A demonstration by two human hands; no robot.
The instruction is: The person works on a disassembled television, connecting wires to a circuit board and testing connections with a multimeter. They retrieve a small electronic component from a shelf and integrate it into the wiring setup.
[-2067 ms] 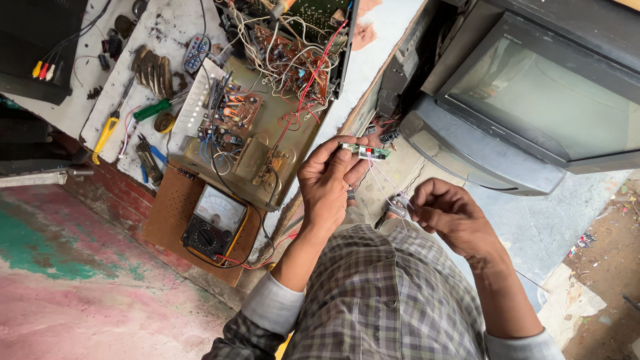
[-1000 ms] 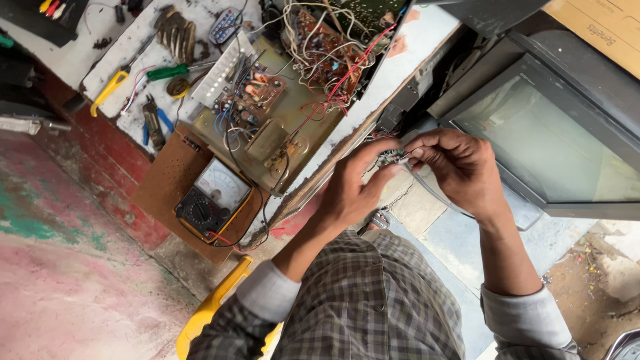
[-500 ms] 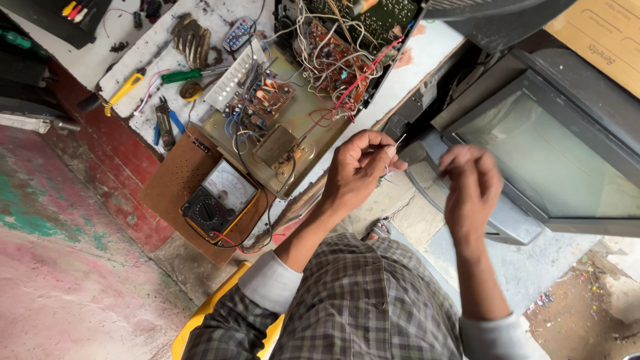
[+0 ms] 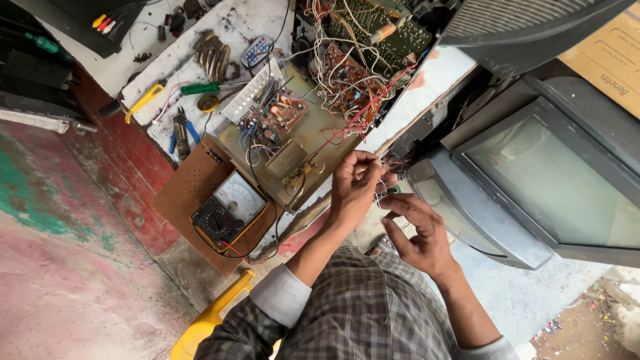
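Two hands meet right at the middle of the shot, over the edge of the workbench. The left hand (image 4: 352, 183) is curled with its fingertips pinched on a bunch of thin wires (image 4: 381, 189), and the right hand (image 4: 419, 233) comes up from below with its fingers half closed, pinching the same little bundle near a small green part (image 4: 395, 190). Too small to tell exactly what that part is. So the wires sit between both hands, just beside the front corner of the grey TV set (image 4: 533, 193).

Left of the hands lies an open circuit board (image 4: 287, 143) with a metal block and coloured wires running up to a second, denser board (image 4: 360, 53). No real box here, the closest thing to a holder is the brown pegboard panel (image 4: 183, 193), and on it rests a meter with a yellow rim (image 4: 230, 210), its dial facing up.

Further up on the white benchtop (image 4: 233, 20): a green-handled screwdriver (image 4: 203, 88), a yellow-handled tool (image 4: 143, 101), blue-handled pliers (image 4: 181, 130) and a small remote (image 4: 257, 50). A cardboard box (image 4: 610, 57) sits at the top right, contents hidden. Something yellow (image 4: 210, 320) pokes out near the left sleeve.
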